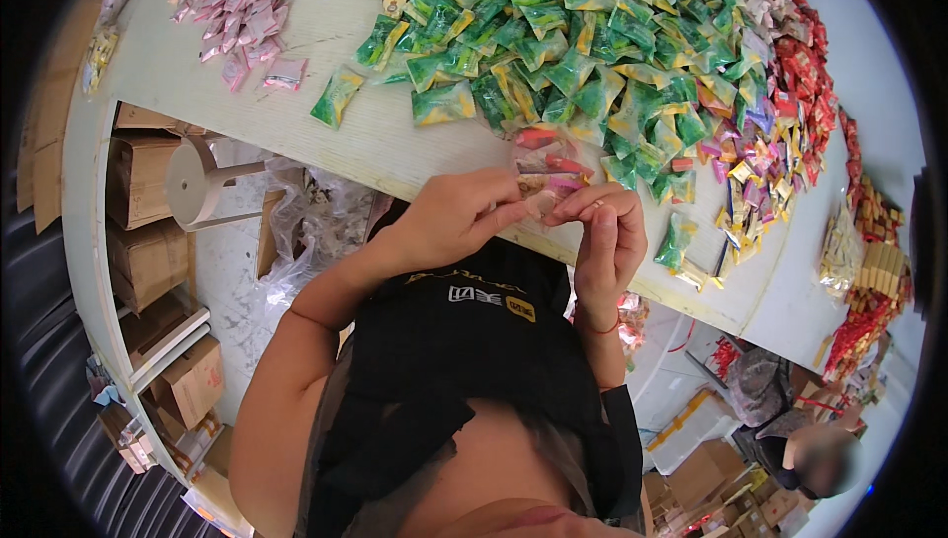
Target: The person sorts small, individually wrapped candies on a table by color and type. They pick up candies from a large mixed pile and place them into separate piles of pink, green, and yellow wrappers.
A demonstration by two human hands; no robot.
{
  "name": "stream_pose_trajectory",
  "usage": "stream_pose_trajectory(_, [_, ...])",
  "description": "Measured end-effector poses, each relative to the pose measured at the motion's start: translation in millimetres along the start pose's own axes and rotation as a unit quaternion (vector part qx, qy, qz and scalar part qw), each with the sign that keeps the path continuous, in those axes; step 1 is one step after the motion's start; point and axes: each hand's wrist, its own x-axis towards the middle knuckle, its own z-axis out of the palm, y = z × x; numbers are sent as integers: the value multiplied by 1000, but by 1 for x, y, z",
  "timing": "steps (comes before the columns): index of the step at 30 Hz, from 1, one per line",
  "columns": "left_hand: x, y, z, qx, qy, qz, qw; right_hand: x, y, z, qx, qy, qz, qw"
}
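Note:
Over the near edge of the table, both my hands are at the mouth of a small clear plastic bag [543, 155] that holds several wrapped pieces in red, pink and purple. My left hand [462, 204] comes from the left, its thumb and forefinger closed on the bag's near end. My right hand [607, 234] pinches the same end from the right, fingers bent. Just beyond the bag spreads a big heap of green-and-yellow snack packets [553, 35]. One loose green packet [677, 240] lies to the right of my right hand.
Pink packets [247, 5] are piled at the far left of the white table [188, 74]. Purple-and-gold sweets [755, 178] and red packets [805, 84] lie to the right. Cardboard boxes [148, 252] fill shelves below left. Another person [825, 454] is at the lower right among boxes.

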Motion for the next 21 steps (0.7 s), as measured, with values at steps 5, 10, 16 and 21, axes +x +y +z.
stream_pose_trajectory(5, [-10,-5,-16,-545,15,-151,824,9,-1,-22,299,61,66,950])
stream_pose_trajectory(10, [11,4,-30,-711,48,-115,692,38,-34,-36,544,74,73,833])
stream_pose_trajectory(16, [70,61,-45,-740,-45,-144,656,23,-66,-53,433,21,51,899])
stream_pose_trajectory(21, [128,73,-2,-530,-329,-103,775,-75,-112,-107,258,136,-69,954])
